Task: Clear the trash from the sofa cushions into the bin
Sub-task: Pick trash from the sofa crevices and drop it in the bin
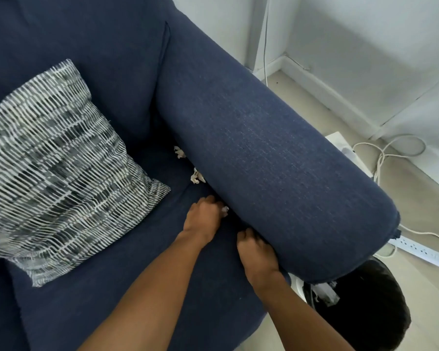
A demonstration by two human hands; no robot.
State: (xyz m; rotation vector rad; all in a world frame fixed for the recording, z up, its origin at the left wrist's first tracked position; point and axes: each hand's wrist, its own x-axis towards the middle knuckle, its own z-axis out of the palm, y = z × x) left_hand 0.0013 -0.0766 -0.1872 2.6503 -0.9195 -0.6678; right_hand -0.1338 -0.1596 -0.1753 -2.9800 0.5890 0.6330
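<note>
Two crumpled white paper scraps lie in the gap between the navy seat cushion [137, 287] and the sofa armrest [271, 173]: one [179, 152] farther back, one [197, 176] nearer. My left hand [205, 219] is closed on a small white scrap [224, 211] right at the armrest's base. My right hand [256, 254] rests just in front, fingers curled and pressed into the gap under the armrest; whether it holds anything is hidden. A black bin [365, 307] stands on the floor beyond the armrest's front end, with pale trash [326, 293] inside.
A grey-and-white patterned throw pillow [58, 168] leans on the seat to the left. On the floor to the right are a white power strip [421, 250], looping white cables [388, 153] and a white box [345, 148] by the wall.
</note>
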